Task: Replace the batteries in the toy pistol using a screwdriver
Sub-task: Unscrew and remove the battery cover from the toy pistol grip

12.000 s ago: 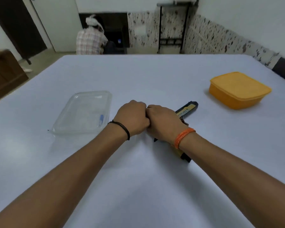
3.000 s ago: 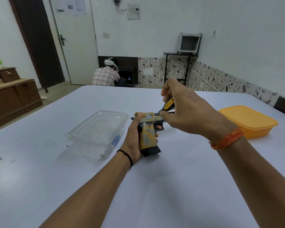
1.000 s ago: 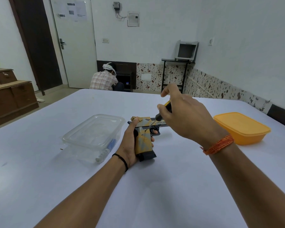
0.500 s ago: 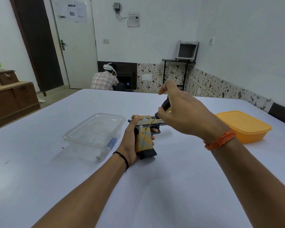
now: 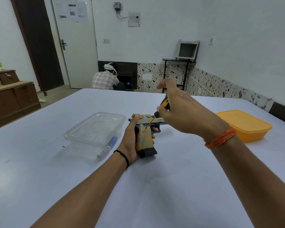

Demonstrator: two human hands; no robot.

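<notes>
Clear tub (image 5: 95, 129) left on table (image 5: 155, 186), orange box (image 5: 247, 125) right, person (image 5: 104, 79) crouched by far wall

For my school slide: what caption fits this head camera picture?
Left hand grips the toy pistol while right hand works a screwdriver into it.

Both forearms are bare, with no sleeves in view. A thin black cord band (image 5: 123, 157) circles the wrist of the left hand (image 5: 130, 142). A wider band of wound orange thread (image 5: 220, 138) circles the wrist of the right hand (image 5: 179, 111).
</notes>
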